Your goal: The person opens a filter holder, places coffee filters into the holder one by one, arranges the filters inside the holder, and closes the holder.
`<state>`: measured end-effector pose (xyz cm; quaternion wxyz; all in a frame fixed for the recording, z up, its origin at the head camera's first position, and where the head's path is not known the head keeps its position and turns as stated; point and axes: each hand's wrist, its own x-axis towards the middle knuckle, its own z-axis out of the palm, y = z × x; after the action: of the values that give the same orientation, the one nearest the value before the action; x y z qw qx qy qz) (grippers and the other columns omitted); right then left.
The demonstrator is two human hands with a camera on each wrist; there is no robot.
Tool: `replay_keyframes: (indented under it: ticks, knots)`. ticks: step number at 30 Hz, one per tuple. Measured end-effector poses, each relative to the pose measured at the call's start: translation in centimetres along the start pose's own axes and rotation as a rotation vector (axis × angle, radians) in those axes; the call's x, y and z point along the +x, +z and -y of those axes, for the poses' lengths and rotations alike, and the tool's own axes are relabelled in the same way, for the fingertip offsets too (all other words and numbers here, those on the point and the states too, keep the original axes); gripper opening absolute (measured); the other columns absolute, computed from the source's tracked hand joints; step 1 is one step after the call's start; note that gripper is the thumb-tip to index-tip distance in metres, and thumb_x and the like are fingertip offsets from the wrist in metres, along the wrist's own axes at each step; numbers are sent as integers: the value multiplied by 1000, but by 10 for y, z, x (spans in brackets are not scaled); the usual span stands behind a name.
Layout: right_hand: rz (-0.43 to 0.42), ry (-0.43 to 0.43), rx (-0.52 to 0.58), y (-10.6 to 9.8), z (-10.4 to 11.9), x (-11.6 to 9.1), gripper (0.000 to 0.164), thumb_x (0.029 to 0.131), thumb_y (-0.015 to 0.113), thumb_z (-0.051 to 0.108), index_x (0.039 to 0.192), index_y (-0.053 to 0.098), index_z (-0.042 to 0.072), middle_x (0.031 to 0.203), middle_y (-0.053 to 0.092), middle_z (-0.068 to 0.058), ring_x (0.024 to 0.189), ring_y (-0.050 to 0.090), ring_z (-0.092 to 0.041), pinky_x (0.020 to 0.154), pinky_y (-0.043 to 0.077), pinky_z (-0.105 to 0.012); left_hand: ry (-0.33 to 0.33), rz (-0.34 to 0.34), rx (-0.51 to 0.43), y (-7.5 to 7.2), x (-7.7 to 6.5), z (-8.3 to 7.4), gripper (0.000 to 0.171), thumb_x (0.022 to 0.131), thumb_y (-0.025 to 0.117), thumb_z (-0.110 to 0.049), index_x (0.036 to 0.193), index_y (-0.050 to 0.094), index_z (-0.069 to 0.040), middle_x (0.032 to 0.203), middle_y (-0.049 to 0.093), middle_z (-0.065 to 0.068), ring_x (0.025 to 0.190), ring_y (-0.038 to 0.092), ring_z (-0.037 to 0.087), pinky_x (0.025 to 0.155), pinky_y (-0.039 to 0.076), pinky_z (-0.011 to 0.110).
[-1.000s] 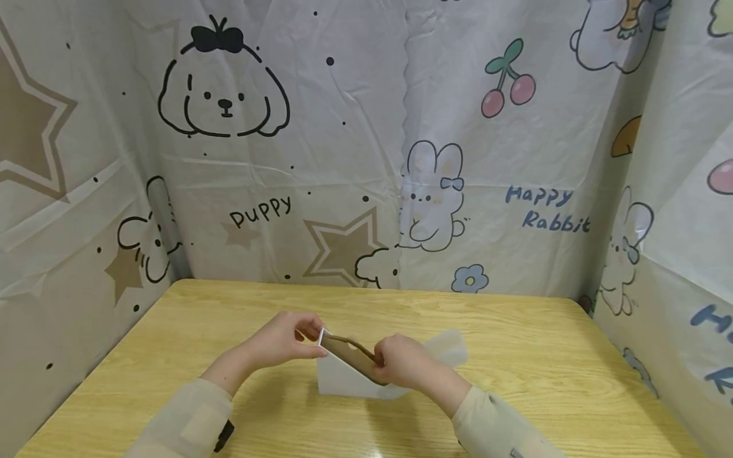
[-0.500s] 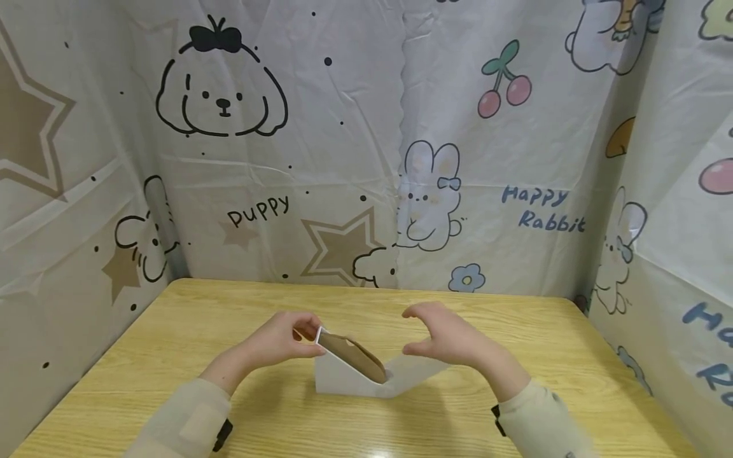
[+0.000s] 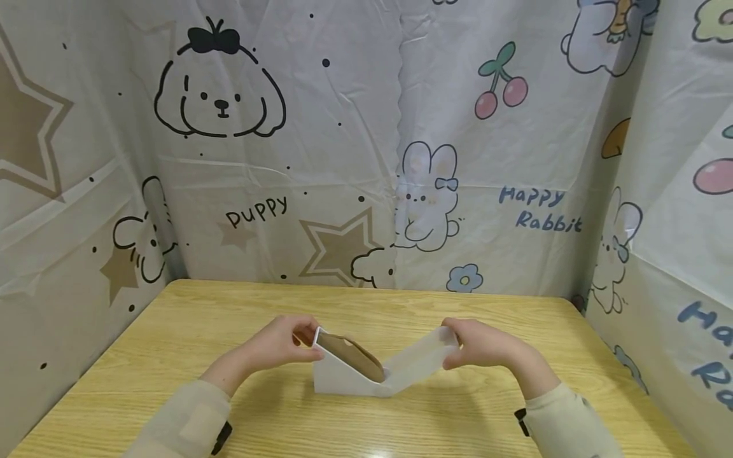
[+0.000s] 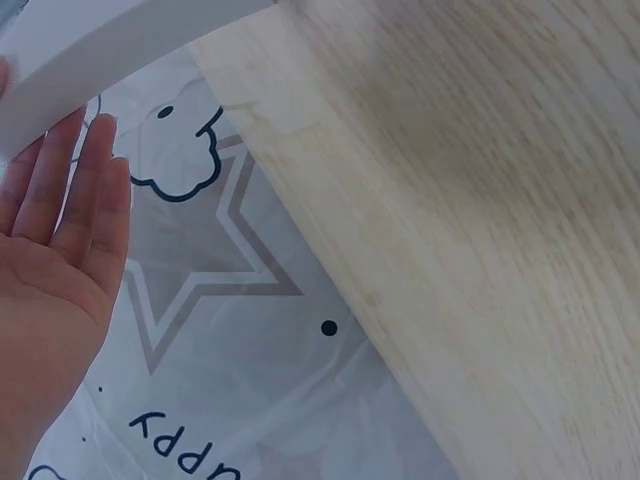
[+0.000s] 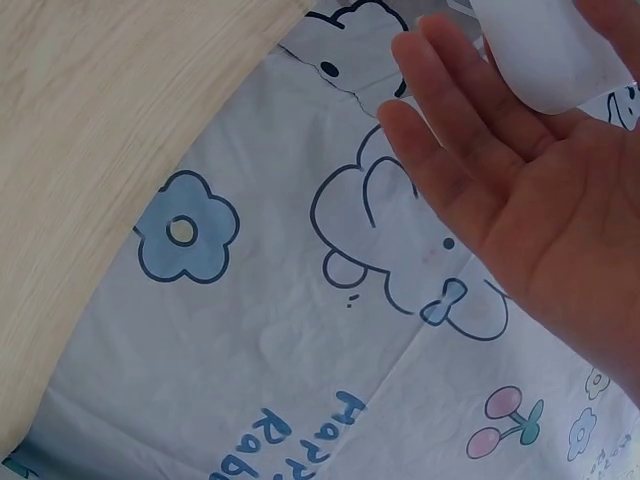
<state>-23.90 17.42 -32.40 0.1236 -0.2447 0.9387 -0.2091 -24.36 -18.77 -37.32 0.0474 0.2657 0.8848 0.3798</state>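
Observation:
A white case (image 3: 340, 376) with a slanted opening rests on the table in the head view. A flat brown piece (image 3: 354, 357), its kind unclear, fills the opening. My left hand (image 3: 283, 345) holds the case's raised left end between thumb and fingers. From the case's right end a translucent whitish flap (image 3: 420, 361) slants up to the right. My right hand (image 3: 483, 343) pinches the flap's upper end. In the left wrist view, the fingers of the left hand (image 4: 60, 240) lie against the white case wall (image 4: 110, 65). The right wrist view shows the right hand (image 5: 540, 180) at the flap's rounded end (image 5: 550, 50).
A wood-grain table (image 3: 229, 413) lies beneath the hands. Behind it and at both sides hangs a white printed cloth (image 3: 343, 152) with cartoon animals, stars and words. The table's back edge meets this cloth.
My right hand has let go of the brown piece, moved right and taken the upper end of the flap. My left hand has stayed on the case.

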Motion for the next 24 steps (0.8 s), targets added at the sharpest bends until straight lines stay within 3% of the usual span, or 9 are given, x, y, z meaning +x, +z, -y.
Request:
replay_keyframes:
  ticks: [9,24]
  knots:
    - [-3,-29,27,-1,4,3,34,75,76,19,99,55,7,88,60,-1,78,54,-13,68,46,-32,-6,34,-35,7,1,4,23,80,74,-26,95,63,-12,86,66,-2,83,60,12,71,50,23]
    - [-87,-114,269,10,7,13,31,83,70,25,105,53,9,99,63,-4,93,59,-17,74,50,-30,-10,48,-33,23,12,0,21,82,72,-31,94,63,-16,87,65,-3,84,60,12,69,49,24]
